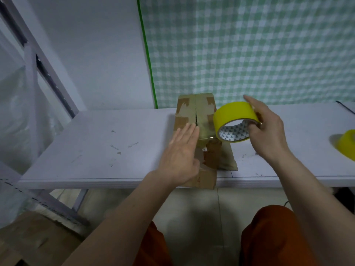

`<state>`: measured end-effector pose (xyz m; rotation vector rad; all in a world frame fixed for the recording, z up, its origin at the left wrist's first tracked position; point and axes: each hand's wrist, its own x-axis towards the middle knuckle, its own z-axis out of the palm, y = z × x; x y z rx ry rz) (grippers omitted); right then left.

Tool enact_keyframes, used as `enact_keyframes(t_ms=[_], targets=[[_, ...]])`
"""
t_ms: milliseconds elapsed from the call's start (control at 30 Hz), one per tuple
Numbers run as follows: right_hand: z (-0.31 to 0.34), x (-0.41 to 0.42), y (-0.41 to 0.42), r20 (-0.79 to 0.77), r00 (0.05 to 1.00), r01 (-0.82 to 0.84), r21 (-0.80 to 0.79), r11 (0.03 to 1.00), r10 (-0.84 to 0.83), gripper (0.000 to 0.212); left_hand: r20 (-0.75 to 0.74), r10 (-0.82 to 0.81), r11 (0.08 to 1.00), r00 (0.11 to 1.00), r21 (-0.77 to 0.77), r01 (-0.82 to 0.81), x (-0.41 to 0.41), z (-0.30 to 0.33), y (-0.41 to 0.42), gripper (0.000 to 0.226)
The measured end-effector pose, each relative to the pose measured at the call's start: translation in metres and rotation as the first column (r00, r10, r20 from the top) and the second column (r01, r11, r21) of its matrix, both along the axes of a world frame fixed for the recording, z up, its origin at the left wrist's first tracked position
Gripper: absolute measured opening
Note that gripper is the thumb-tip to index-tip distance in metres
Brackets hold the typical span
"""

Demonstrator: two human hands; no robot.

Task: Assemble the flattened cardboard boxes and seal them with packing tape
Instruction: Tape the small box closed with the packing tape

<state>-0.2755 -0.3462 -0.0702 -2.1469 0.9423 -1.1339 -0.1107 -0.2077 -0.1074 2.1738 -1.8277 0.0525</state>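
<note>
A small brown cardboard box (194, 114) stands on the white table (115, 146), its top flaps closed with a seam down the middle and torn old tape patches on it. My left hand (180, 152) lies flat with straight fingers on the box's top, left of the seam. My right hand (269, 131) grips a yellow tape roll (232, 116) just right of the box, fingers through its core. A strip of clear yellowish tape runs from the roll across the box top near my left fingertips.
A second yellow tape roll (345, 144) sits at the table's right edge. A green checked cloth (249, 50) hangs behind the table. A metal rack (38, 60) with plastic wrap stands at left, and brown cardboard (34, 240) lies on the floor at lower left.
</note>
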Motion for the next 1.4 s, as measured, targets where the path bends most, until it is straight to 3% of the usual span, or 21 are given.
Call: enact_keyframes(t_ms=[267, 667, 800, 967, 1067, 1167, 1267, 1333, 1400], targets=[[-0.027, -0.034, -0.008, -0.145, 0.987, 0.062, -0.025, 0.998, -0.065, 0.068, -0.002, -0.04, 0.999, 0.999, -0.028, 0.04, -0.002, -0.004, -0.004, 0.08], [-0.066, -0.038, -0.022, -0.089, 0.996, -0.019, 0.068, 0.998, 0.025, 0.061, 0.145, -0.013, 0.999, 0.989, -0.047, 0.02, -0.011, -0.007, -0.006, 0.086], [-0.079, -0.054, -0.028, -0.273, 0.96, 0.071, 0.036, 0.997, -0.058, 0.073, 0.145, 0.0, 1.0, 0.989, -0.023, 0.004, -0.012, -0.007, -0.006, 0.086], [-0.083, -0.056, -0.034, -0.241, 0.969, 0.07, 0.076, 0.995, -0.05, 0.076, 0.141, 0.029, 1.0, 0.99, 0.006, -0.03, -0.014, -0.002, -0.011, 0.073], [-0.086, -0.058, -0.039, -0.236, 0.971, 0.046, 0.1, 0.994, -0.021, 0.071, 0.2, 0.055, 0.998, 0.978, -0.039, -0.048, -0.014, 0.008, -0.015, 0.056], [-0.089, -0.057, -0.042, -0.214, 0.977, 0.045, 0.17, 0.984, -0.008, 0.061, 0.202, 0.101, 0.994, 0.974, -0.058, -0.091, -0.012, 0.031, -0.035, 0.058], [-0.087, -0.052, -0.044, -0.17, 0.985, 0.028, 0.25, 0.968, 0.015, 0.048, 0.19, -0.041, 0.993, 0.981, -0.099, 0.06, -0.017, 0.052, -0.077, 0.044], [-0.087, -0.049, -0.047, -0.154, 0.988, 0.013, 0.282, 0.959, 0.031, 0.042, 0.136, -0.206, 0.977, 0.969, 0.077, 0.197, -0.028, 0.058, -0.106, 0.037], [-0.087, -0.05, -0.051, -0.139, 0.99, 0.008, 0.292, 0.956, 0.034, 0.04, 0.087, -0.263, 0.916, 0.961, 0.336, 0.22, -0.035, 0.058, -0.127, 0.043]])
